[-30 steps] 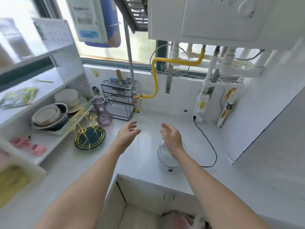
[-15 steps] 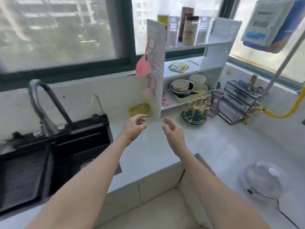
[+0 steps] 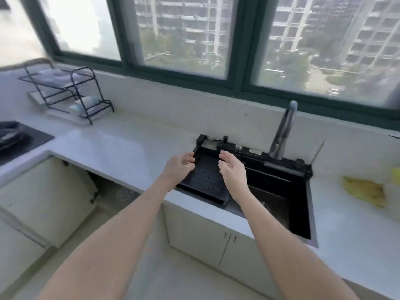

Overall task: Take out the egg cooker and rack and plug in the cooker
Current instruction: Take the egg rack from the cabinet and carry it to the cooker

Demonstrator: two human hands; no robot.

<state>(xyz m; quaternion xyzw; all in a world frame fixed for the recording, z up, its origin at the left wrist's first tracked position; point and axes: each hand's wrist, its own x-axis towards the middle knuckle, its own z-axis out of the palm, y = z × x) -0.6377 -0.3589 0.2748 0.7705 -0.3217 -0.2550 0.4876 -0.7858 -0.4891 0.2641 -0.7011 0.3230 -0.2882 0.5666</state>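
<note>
Hands: left hand (image 3: 180, 167), right hand (image 3: 232, 173), empty, loosely spread over sink (image 3: 303, 213)

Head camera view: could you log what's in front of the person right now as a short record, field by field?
setting: kitchen counter under a wide window
left hand: open, empty, raised over the sink's left edge
right hand: open, empty, raised over the sink
sink: black, with a perforated tray in its left part
faucet: behind the sink, tilted
wire rack: far left on the counter
yellow cloth: on the counter right of the sink
egg cooker: not in view
</note>
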